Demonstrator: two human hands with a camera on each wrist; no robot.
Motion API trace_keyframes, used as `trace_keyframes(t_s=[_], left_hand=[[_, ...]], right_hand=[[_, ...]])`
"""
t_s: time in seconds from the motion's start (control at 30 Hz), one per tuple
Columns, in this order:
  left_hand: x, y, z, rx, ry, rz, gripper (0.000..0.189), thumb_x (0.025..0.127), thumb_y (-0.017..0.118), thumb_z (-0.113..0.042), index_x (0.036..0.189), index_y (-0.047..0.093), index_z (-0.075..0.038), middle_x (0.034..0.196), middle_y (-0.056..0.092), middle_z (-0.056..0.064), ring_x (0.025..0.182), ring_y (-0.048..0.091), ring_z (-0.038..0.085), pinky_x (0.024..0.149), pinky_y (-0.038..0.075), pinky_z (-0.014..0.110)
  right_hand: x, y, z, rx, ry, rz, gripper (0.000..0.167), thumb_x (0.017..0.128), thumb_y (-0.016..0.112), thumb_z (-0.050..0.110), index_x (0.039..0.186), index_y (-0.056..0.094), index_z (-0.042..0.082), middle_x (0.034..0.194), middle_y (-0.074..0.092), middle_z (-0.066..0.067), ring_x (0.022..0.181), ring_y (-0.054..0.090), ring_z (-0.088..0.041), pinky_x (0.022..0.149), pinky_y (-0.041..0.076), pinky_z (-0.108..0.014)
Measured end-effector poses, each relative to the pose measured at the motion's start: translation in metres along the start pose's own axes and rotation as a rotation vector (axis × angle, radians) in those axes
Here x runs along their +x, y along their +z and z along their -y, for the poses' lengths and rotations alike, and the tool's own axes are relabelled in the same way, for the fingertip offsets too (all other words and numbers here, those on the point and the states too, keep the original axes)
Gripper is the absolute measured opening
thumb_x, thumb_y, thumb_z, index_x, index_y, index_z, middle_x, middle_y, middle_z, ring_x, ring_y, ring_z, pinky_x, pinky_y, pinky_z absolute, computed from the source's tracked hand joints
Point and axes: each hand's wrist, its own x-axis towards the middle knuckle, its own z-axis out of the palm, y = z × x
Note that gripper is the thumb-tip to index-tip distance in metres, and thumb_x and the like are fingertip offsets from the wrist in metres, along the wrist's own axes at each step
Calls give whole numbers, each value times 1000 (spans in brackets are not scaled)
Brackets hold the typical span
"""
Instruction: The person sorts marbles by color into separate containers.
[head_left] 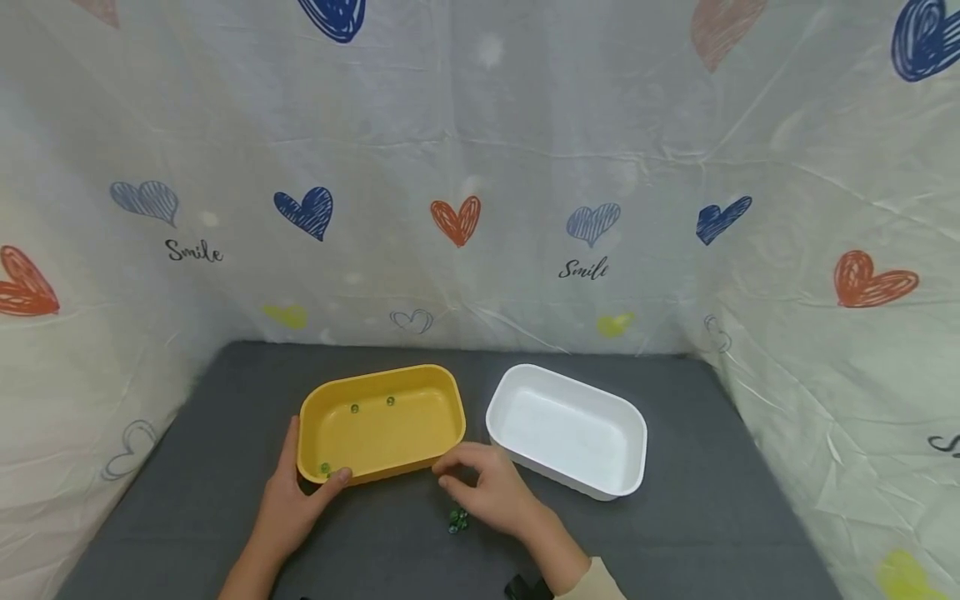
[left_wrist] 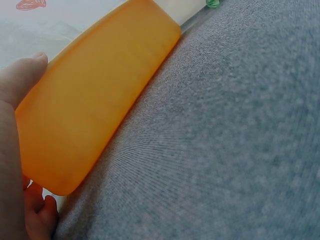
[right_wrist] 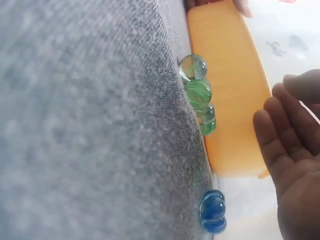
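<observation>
Left hand [head_left: 290, 503]: gripping yellow tray [head_left: 405, 437], centre-left.
Right hand [head_left: 495, 490]: loosely bent, tips just apart, apparently empty.
Loose marbles [head_left: 458, 520]: lower centre, grey cloth [head_left: 390, 537].
Roll risk: palm brushing them could scatter them.

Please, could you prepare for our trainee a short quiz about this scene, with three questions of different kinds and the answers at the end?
1. Which hand grips the yellow tray?
2. In the head view, where does the white tray stand? A) Left of the yellow tray. B) Right of the yellow tray. C) Inside the yellow tray.
3. True or false: every marble outside the trays is blue.

Key:
1. The left hand.
2. B.
3. False; green marbles lie there as well as blue marbles.
</observation>
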Motion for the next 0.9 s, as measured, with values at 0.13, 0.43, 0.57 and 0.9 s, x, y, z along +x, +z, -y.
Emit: trace_keyframes(t_s=[0.13,0.43,0.57,0.9], left_hand=[[0,1,0,-3,-11,10,123,100,82,-44,176,-13,-23,182,3,19,161,24,50,118,33,72],[-1,-4,0,0,-10,8,121,101,81,-43,176,-12,-27,182,5,16,160,28,47,121,35,32],[-1,-6,0,18,-1,3,121,101,81,-43,176,-12,-25,182,6,18,159,30,49,107,28,6],[0,-1,0,22,12,8,120,102,81,-42,176,-12,-20,182,4,19,160,28,50,108,27,5]], right_hand=[[-5,-2,-1,-21,44,33,15,98,80,4,112,82,9,110,78,4,104,71,-6,92,62,-36],[-4,-2,-9,3,90,59,17,98,80,3,114,81,6,112,79,0,104,71,-7,94,60,-32],[-4,-2,-13,26,122,85,17,99,80,5,115,82,7,111,80,-2,104,71,-6,94,61,-35],[-9,-4,-20,13,165,122,16,98,79,4,111,86,12,107,81,11,101,72,-2,93,59,-28]])
